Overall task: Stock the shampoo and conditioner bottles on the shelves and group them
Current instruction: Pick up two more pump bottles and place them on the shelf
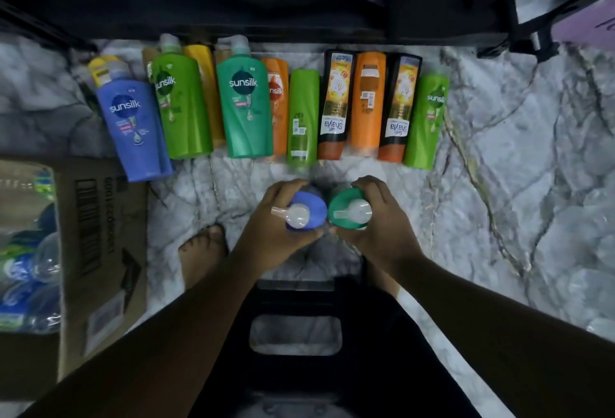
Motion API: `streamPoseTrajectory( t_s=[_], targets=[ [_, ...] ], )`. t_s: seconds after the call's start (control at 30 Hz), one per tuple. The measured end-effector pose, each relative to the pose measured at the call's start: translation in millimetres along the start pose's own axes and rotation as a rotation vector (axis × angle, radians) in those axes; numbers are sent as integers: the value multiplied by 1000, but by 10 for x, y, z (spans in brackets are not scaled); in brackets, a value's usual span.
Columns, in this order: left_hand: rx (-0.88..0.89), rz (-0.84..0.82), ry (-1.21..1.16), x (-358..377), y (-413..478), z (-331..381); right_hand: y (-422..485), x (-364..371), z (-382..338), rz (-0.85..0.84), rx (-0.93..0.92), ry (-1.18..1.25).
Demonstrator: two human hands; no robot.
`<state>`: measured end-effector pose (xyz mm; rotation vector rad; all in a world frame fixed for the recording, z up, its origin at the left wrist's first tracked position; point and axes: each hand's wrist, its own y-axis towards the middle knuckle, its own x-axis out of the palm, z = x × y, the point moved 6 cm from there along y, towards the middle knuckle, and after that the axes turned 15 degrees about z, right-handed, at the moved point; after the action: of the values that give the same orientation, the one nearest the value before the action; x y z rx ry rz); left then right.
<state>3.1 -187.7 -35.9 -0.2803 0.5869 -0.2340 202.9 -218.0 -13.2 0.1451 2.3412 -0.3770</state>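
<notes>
Marble floor (499, 151) beyond the fingers (287, 186) holds a bottle row (248, 111); the left hand (276, 221) grips a blue bottle (314, 208), the right hand (377, 221) a green bottle (339, 209), upright, probably for grouping.

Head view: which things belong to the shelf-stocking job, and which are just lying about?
Job: blue pump bottle in left hand; green pump bottle in right hand; row of bottles; cardboard box.
Lying about: black stool; purple object, top right.

Dim scene. The pale marble floor (499, 158) catches most light; top and bottom margins sink into shadow. Wide-angle curvature bends the edges; detail is soft throughout.
</notes>
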Motion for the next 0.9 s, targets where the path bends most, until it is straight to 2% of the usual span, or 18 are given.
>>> streamPoseTrajectory(
  t_s=[0.1, 0.2, 0.33, 0.47, 0.57, 0.63, 0.9],
  targets=[
    [55, -100, 16, -15, -68, -66, -78, -10, 111, 33, 108, -21],
    [53, -90, 34, -17, -3, -90, -102, -51, 184, -58, 87, -69],
    [-5, -72, 61, -27, 80, -98, -7, -81, 151, -150, 45, -214],
    [-116, -44, -12, -245, -7, 163, 4, -285, -192, -82, 18, -223],
    [-172, -24, -95, -629, -206, 680, -123, -639, -604, -38, 77, -160],
    [-141, -9, -110, -1000, -355, 1166, -208, -992, -1012, -1, 117, -82],
    [-74, 7, -155, -2817, -964, 3305, -623, -2825, -2989, 107, 126, 137]
  ],
)
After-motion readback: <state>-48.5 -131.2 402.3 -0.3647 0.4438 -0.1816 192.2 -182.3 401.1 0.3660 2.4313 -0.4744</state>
